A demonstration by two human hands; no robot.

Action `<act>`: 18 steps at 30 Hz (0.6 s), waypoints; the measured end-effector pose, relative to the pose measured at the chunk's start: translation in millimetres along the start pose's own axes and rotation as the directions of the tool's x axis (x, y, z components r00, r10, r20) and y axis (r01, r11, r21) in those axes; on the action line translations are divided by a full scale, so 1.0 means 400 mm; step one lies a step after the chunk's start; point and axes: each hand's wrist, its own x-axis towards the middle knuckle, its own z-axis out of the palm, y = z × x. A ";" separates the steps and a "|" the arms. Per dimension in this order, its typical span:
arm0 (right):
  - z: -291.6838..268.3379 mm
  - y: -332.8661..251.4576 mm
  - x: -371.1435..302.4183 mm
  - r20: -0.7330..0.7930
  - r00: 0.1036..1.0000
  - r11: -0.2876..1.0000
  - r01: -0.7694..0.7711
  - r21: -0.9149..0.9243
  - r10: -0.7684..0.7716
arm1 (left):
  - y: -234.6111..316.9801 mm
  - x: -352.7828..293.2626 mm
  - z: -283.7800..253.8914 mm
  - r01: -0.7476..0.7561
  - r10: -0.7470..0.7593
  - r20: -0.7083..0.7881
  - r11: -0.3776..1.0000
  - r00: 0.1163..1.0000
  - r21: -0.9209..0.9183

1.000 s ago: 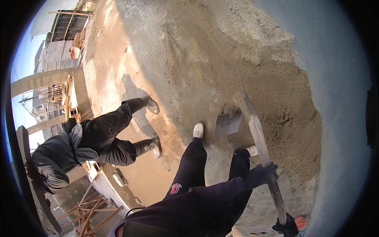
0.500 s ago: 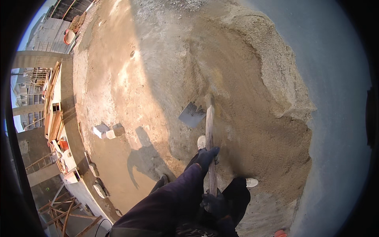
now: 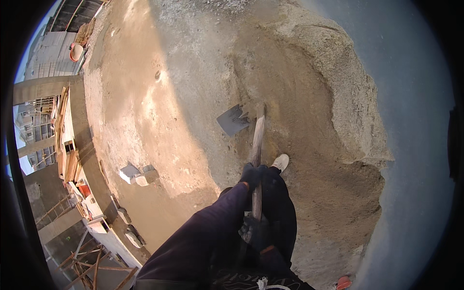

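A long-handled hoe point(image 3: 258, 130) reaches out ahead of me, its worn wooden handle running away from my body. Its broad grey metal blade point(image 3: 232, 120) sticks out to the left of the handle's far end, over the sandy ground. My left hand point(image 3: 252, 175), in a dark glove, is wrapped round the handle partway along. Nearer my body, my gloved right hand point(image 3: 256, 232) grips the lower part of the handle. Brown sand point(image 3: 309, 111) spreads to the right of the blade.
A bank of pale gravel point(image 3: 355, 111) edges the sand, beside a grey surface point(image 3: 415, 125) at the right. One white shoe point(image 3: 281, 163) stands by the handle. Blocks point(image 3: 145, 176) lie at left; timber planks point(image 3: 70, 162) line the far left. A red object point(image 3: 343, 282) lies lower right.
The hoe's blade has shifted slightly up and left. Both hands have drawn closer together near my body, still on the handle. A white shoe now stands farther forward beside the handle.
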 end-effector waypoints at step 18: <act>0.619 -0.386 0.962 -0.010 0.904 0.844 0.396 -0.363 -0.428 | 0.678 0.901 -0.290 -0.212 0.115 0.184 0.678 0.976 0.704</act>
